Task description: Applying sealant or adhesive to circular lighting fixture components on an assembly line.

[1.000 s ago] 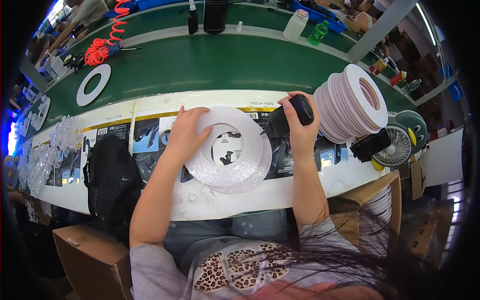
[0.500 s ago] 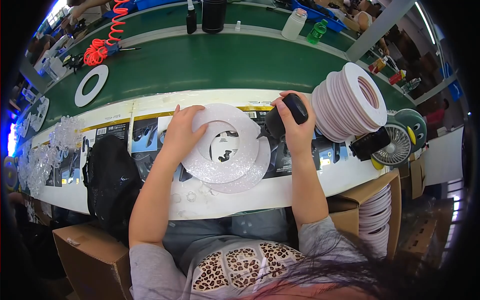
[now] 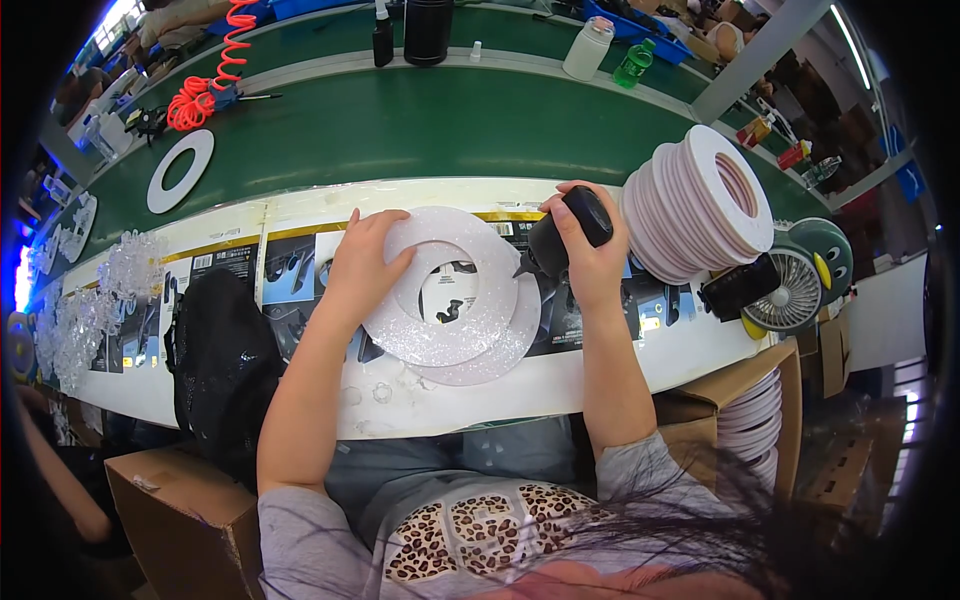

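Observation:
My left hand [image 3: 363, 265] grips the left edge of a glittery white ring [image 3: 448, 340] and holds it tilted off the bench. Under it lies a second plain white ring [image 3: 500, 352], offset toward the right. My right hand [image 3: 590, 262] is closed around a black glue bottle [image 3: 562, 232], its pointed tip aimed at the right edge of the upper ring. A leaning stack of white rings [image 3: 700, 200] stands just right of that hand.
A green conveyor belt [image 3: 450, 120] runs behind, carrying one white ring [image 3: 180, 170]. A black bag [image 3: 220, 350] and clear crystal pieces [image 3: 95, 300] sit at left. A small fan [image 3: 785, 300] is at right, cardboard boxes [image 3: 170, 490] below, bottles [image 3: 587, 47] at the back.
My left hand has lifted and slid the glittery ring leftward, uncovering the plain ring below. My right hand with the bottle has shifted slightly toward the ring's edge.

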Demonstrator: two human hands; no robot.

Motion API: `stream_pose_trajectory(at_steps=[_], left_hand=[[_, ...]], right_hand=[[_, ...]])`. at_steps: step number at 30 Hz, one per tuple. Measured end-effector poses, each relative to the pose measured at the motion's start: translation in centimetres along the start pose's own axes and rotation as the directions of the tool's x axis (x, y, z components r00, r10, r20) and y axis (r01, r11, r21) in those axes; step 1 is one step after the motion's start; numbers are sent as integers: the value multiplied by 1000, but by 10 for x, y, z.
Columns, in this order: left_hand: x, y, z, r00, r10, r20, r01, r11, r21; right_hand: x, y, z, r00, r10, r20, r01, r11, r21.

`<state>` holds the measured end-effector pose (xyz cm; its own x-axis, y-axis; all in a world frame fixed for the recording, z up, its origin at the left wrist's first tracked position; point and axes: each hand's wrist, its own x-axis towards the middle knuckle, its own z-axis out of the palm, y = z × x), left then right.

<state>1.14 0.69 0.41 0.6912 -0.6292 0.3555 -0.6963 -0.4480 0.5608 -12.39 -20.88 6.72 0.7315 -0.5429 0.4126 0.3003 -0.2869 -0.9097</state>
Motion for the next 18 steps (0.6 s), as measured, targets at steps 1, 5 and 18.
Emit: stream_pose_trajectory(at_steps=[1,5,18], left_hand=[[0,0,0,1000,-5,3,4,1000,4],[3,1,-1,1000,10,1,-10,1000,-1],[0,-1,0,1000,-6,4,6,1000,-7]], right_hand=[[0,0,0,1000,3,3,-3,1000,-2],[2,2,-1,1000,-16,13,16,1000,9],[0,-1,0,1000,14,0,-14,1000,-16]])
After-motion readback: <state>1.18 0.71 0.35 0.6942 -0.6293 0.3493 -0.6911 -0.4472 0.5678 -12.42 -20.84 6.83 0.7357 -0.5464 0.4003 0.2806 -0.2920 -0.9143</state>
